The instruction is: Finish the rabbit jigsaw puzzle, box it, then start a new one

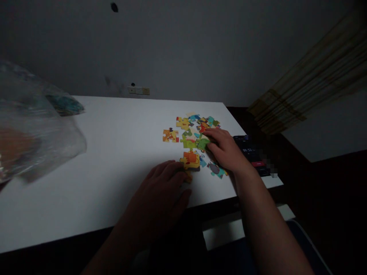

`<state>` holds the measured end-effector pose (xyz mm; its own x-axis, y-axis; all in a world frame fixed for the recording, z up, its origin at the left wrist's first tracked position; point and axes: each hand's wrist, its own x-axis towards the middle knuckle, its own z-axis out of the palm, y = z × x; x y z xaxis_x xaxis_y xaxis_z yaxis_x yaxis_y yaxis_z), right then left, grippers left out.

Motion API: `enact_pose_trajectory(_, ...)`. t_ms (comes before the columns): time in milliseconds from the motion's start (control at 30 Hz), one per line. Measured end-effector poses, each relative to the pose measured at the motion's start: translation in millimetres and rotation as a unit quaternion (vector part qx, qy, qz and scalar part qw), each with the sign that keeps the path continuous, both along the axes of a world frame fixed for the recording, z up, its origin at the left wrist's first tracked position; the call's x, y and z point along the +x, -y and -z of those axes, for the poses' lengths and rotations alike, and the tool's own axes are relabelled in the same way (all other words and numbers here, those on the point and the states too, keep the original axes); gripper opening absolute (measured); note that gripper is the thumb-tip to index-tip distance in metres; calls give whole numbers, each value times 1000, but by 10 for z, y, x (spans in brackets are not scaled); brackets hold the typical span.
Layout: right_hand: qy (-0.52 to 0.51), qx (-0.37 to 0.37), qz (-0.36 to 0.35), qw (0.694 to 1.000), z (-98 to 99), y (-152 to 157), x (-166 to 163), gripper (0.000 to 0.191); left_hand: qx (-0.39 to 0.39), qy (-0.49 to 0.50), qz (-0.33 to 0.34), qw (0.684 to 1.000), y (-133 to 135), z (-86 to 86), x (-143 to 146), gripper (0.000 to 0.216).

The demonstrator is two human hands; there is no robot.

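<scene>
Jigsaw puzzle pieces with bright animal pictures lie in a loose cluster on the white table (120, 130). My left hand (162, 185) rests palm down at the near left of the cluster, its thumb apart from the fingers. Its fingertips touch the edge of a yellow and orange puzzle piece (191, 160) and partly cover another yellow piece (188, 177). My right hand (225, 149) lies over the right side, fingers stretched out beside a green puzzle piece (203, 143). An orange giraffe-patterned piece (170, 136) sits apart on the left. What lies under the right palm is hidden.
A clear plastic bag (57, 141) stands at the table's left. To the right of my right hand lies a phone (249, 151) with a timer on its screen. Behind the table is a wall with sockets (138, 90); a curtain (286, 103) hangs at right.
</scene>
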<state>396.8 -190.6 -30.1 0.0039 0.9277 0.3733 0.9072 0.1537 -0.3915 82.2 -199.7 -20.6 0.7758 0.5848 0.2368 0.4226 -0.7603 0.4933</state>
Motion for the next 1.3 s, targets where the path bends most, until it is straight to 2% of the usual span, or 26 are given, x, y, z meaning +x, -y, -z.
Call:
enact_pose_trajectory(167,29,-11,-4,1000,-15,1,30,44,-16,-13,6,1000,-2,-37,-2,24)
enact_pose_trajectory(300,-20,14,-2,1000,-18,2,-4,37,-23,-13,7,1000,-4,-57,7,23)
enact_pose_trajectory(533,-88,110,39,989,-66,29,-46,20,-30,-8,-1,1000,-13,-36,12,23)
enact_pose_trajectory(700,-104,195,127,967,-85,20,3,15,0,-13,-2,1000,3,-19,-3,33)
enact_pose_trajectory(800,-125,236,168,949,-55,0,68,20,43,-27,-19,999,-143,-116,-32,44)
enact_pose_trajectory(900,-156,275,192,929,-2,-29,136,27,122,-109,-40,986,-462,-286,-40,50)
enact_pose_trajectory(1000,-191,252,197,928,37,-57,159,30,120,-201,-72,970,-848,-392,41,60)
enact_pose_trajectory(1033,-198,234,190,933,42,-63,154,30,112,-216,-64,968,-964,-390,89,62)
enact_pose_trajectory(1133,-182,159,151,958,48,-73,118,23,98,-208,31,973,-1218,-276,229,59)
enact_pose_trajectory(1200,-143,93,143,975,50,-78,95,15,80,-175,56,980,-1282,-158,252,56)
enact_pose_trajectory(1300,-52,22,169,984,55,-90,84,19,86,-127,41,987,-1200,-32,103,52)
